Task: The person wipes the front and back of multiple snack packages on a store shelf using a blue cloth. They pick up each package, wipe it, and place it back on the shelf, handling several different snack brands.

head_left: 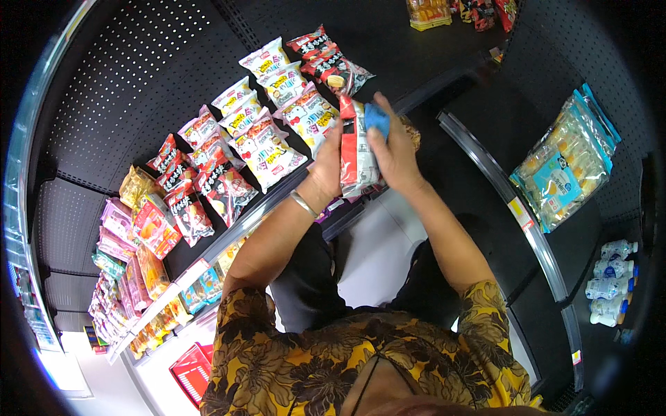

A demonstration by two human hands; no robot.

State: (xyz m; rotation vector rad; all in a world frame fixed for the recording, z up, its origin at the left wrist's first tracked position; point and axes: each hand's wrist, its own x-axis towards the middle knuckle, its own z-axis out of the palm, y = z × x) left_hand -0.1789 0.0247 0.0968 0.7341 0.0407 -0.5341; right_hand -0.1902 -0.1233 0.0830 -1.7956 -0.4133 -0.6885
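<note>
A red and white snack bag [353, 151] is upright between my two hands, in front of the shelf's edge. My left hand [329, 164] holds the bag along its left side; a pale bangle is on that wrist. In my right hand [398, 156], a folded blue cloth [376, 122] is pinched by the thumb against the upper right of the bag. The right fingers are partly hidden behind the cloth and slightly blurred. Close to my left hand stands a white snack bag with a cartoon cat [309, 117]. Red and black snack bags [335, 70] stand just beyond.
The black shelf [171, 249] on the left carries rows of snack bags, with packaged bread [151, 268] further along. On the right, a shelf with a clear price rail [499, 171] bears large clear bags [564, 166]. Small bottles [611, 283] sit lower; a red basket [192, 372] is on the floor.
</note>
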